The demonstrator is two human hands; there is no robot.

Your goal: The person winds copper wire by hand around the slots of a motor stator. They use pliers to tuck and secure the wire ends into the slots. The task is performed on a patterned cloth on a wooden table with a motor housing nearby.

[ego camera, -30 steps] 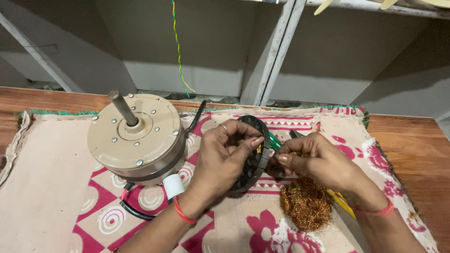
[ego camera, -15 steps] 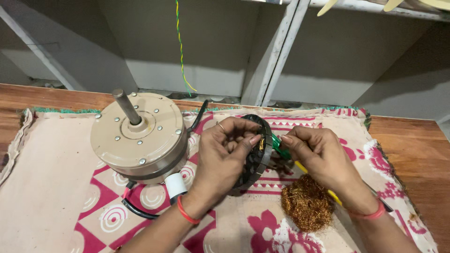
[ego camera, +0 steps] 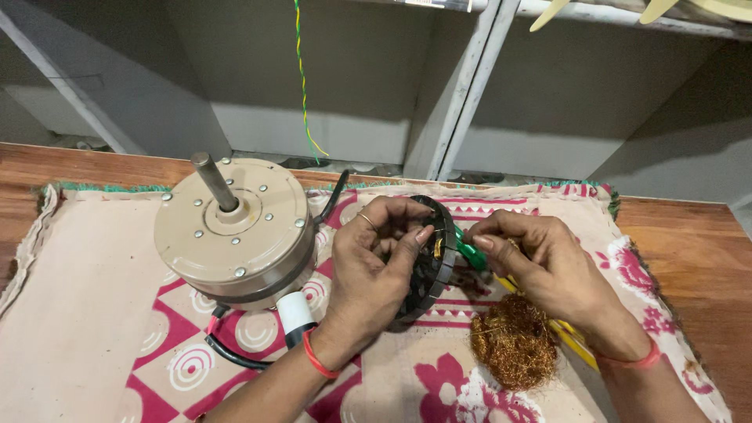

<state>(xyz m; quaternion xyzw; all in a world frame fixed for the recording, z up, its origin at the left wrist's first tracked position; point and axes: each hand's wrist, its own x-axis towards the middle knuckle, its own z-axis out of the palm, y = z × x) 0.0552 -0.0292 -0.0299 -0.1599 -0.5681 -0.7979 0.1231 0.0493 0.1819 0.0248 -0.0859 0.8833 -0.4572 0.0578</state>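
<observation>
Left hand (ego camera: 374,266) gripped the black stator (ego camera: 429,262), held on edge above the cloth (ego camera: 94,313), fingers (ego camera: 415,239) curled over its rim. Right hand (ego camera: 540,266) pinched a green tool (ego camera: 470,254) against it. Copper wire (ego camera: 513,341) lay tangled just below; the beige motor (ego camera: 235,231) sat left, white tag (ego camera: 295,311) underneath.
</observation>
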